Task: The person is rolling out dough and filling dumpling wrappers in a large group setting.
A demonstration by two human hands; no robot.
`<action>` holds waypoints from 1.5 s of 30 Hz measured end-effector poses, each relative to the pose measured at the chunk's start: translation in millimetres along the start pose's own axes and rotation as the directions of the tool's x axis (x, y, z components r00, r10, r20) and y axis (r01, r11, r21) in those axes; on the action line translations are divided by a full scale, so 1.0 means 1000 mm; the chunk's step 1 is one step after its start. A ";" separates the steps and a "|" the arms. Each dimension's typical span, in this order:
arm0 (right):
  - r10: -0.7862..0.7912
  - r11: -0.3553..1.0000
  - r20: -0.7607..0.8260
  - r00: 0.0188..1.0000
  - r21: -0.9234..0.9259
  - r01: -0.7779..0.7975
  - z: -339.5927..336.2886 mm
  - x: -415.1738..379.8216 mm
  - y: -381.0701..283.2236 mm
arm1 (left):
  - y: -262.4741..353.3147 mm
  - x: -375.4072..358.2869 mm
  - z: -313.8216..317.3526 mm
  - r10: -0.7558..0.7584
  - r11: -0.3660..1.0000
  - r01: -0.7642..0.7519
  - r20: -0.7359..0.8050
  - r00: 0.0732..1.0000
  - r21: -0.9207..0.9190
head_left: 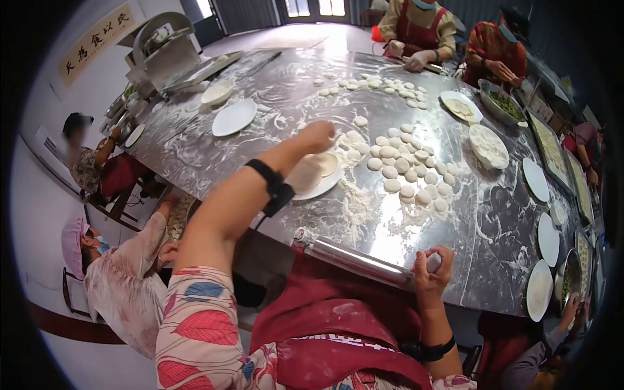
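Observation:
My left hand [318, 138] is raised over the table with its fingers curled in. Whether anything is inside them is hidden. Just below it, a white plate [323, 189] holds thin round dough wrappers [324, 164], partly covered by my forearm. My right hand [432, 273] is wrapped round the right handle of a metal rolling pin [357, 259], which lies along the near table edge. Its left handle [301, 239] is free. Many small flattened dough pieces [403, 159] lie in a cluster beyond the pin, beside scattered flour [356, 207].
The steel table [286, 221] is streaked with flour. At left stand an empty white plate [234, 118] and a machine [166, 52]. On the right are a flour bowl [489, 147], a bowl of greens [502, 103] and several plates [548, 239]. Co-workers [419, 32] surround the table.

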State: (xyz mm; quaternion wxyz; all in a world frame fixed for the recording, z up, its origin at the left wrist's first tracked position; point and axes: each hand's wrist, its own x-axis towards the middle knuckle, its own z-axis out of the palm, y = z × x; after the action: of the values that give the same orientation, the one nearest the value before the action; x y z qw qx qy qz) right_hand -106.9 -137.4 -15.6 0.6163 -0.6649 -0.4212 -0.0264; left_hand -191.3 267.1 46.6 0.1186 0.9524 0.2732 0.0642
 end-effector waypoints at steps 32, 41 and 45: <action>0.037 0.991 -0.002 0.999 -0.132 -0.037 0.023 0.053 0.033 | 0.164 -0.094 0.086 0.284 0.900 -0.139 0.313 0.906 -0.413; 0.036 0.982 -0.031 0.999 -0.186 -0.041 0.030 0.062 0.034 | 0.170 -0.110 0.079 0.217 0.913 -0.087 0.294 0.931 -0.399; -0.073 0.970 -0.033 0.997 -0.234 0.064 0.011 0.033 0.022 | 0.154 -0.103 0.082 0.249 0.895 -0.076 0.350 0.903 -0.440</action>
State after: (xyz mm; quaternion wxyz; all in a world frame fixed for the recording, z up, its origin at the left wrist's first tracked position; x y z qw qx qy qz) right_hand -78.3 -108.1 -17.4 0.5414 -0.7170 -0.4248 -0.1108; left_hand -185.1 69.2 2.0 0.3655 0.9178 0.1411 -0.0640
